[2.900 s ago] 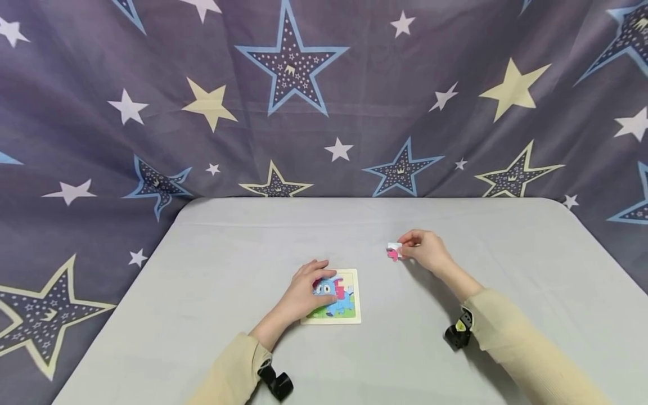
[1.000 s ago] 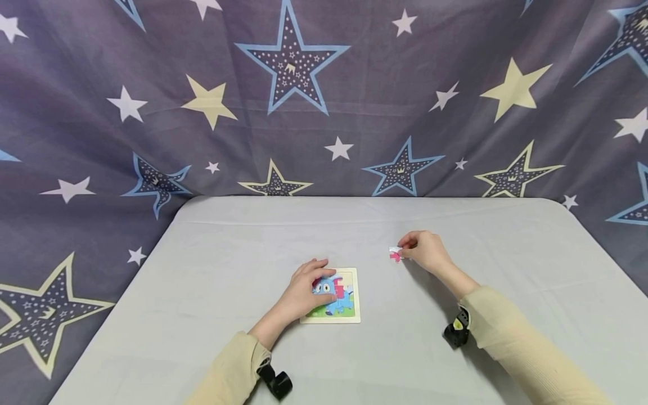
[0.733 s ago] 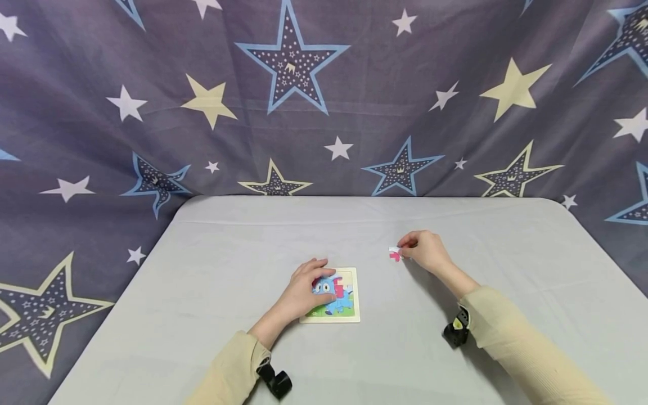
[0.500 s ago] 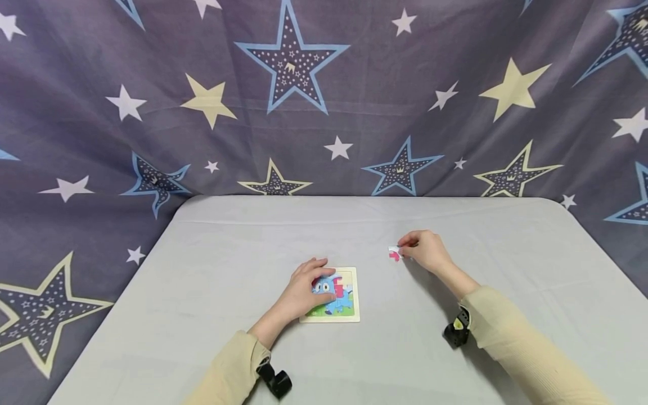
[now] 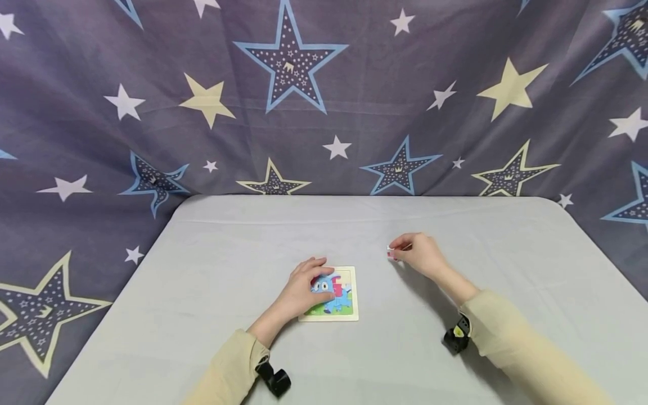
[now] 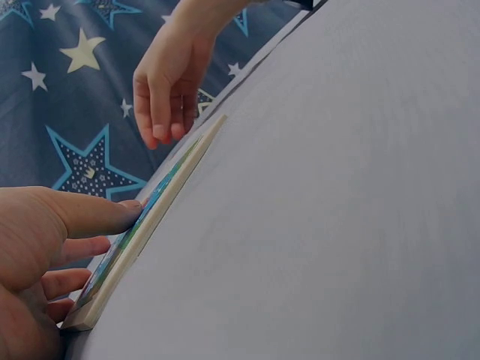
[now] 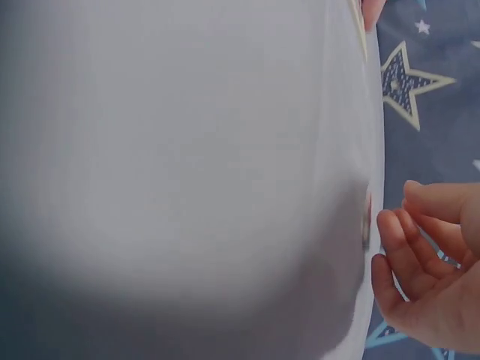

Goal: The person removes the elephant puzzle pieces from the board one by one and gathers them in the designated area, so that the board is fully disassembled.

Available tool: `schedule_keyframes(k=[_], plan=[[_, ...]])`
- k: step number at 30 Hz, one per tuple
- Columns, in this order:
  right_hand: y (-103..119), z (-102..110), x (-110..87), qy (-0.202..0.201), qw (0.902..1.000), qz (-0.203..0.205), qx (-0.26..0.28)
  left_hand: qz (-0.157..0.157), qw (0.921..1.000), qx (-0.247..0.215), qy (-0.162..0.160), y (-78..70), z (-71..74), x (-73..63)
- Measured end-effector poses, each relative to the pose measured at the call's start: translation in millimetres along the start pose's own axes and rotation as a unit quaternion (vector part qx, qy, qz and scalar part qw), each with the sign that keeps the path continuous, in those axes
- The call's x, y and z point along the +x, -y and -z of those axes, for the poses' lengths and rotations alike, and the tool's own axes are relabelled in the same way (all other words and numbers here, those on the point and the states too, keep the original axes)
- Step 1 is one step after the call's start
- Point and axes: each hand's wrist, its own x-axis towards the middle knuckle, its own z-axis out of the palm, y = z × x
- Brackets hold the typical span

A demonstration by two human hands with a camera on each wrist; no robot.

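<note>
A small square jigsaw board (image 5: 329,317) with a pale wooden rim lies at the table's middle. Its picture shows a blue cartoon animal on green, with pale wood at the upper right. My left hand (image 5: 297,292) rests over the board's left side; its thumb (image 6: 112,216) lies across the picture and the other fingers reach along the far side. Farther right, my right hand (image 5: 424,256) pinches a small white and pink puzzle piece (image 5: 390,253) by thumb and fingertips, mostly covering it. In the right wrist view the piece (image 7: 367,221) appears edge-on, close by the fingertips.
A pale grey cloth covers the table (image 5: 202,281). Behind it hangs a dark curtain (image 5: 329,124) printed with stars, meeting the table's far edge. Black wrist cameras sit at the left cuff (image 5: 273,379) and right cuff (image 5: 457,336).
The right hand has shifted slightly left, and its fingers now cover more of the puzzle piece. The piece has turned from how it lay 2.9 seconds ago. My left hand and the board stay put.
</note>
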Motion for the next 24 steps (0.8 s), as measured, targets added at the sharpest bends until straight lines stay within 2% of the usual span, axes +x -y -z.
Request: schedule_keyframes(k=[13, 18, 24], plan=[[31, -23, -15.9, 0.05, 0.9973, 0.047, 0.027, -0.003, 1.0, 0.002, 0.003, 0.0, -0.2, 0.2], [40, -31, -19.8, 0.058, 0.9956, 0.07, 0.024, 0.0, 1.0, 0.007, 0.005, 1.3, -0.9, 1.1], [50, -40, -23.5, 0.09, 0.9924, 0.081, 0.02, -0.001, 0.9998, 0.012, 0.014, 0.7, 0.2, 0.1]])
